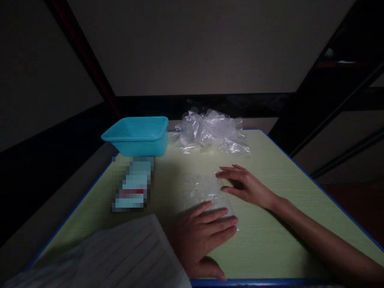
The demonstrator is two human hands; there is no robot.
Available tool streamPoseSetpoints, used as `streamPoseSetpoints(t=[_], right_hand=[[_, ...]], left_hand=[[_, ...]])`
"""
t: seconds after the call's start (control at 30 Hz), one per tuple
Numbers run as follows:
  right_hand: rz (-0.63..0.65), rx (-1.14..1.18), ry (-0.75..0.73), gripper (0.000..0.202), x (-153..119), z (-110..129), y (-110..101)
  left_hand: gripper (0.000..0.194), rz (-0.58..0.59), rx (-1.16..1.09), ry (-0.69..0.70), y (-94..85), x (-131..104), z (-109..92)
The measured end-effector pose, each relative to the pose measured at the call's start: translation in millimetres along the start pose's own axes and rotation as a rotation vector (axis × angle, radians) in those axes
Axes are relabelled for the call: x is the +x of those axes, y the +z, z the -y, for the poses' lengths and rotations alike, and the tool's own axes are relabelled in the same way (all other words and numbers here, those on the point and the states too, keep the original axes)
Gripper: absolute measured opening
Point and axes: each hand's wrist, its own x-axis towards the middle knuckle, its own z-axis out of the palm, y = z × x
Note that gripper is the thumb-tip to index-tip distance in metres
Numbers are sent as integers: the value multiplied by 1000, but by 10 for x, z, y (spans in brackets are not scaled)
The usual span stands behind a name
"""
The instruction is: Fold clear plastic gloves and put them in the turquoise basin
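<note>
A clear plastic bag lies flattened on the pale table in front of me. My left hand rests palm down across its near part, fingers stretched out to the right. At the bag's far right corner is my right hand, its fingers extended and slightly apart, the tips at the edge of the plastic. Whether those fingertips press on the bag or only hover beside it, I cannot tell. Beyond the hands sits a crumpled heap of clear plastic bags.
A blue plastic basin stands at the table's back left. Nearer me on that side lies a phone-like flat object, blurred by pixelation. The yellowish table has a blue edge. A panel wall rises behind it.
</note>
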Motion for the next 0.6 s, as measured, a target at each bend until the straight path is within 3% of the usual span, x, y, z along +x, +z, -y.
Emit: streamPoseSetpoints(t=[0.4, 0.6], right_hand=[[-15, 11, 26, 26, 10, 40, 9], [-10, -35, 15, 26, 0, 51, -12]], left_hand=[[54, -10, 86, 4, -9, 14, -22], [51, -172, 213, 32, -31, -81, -38]])
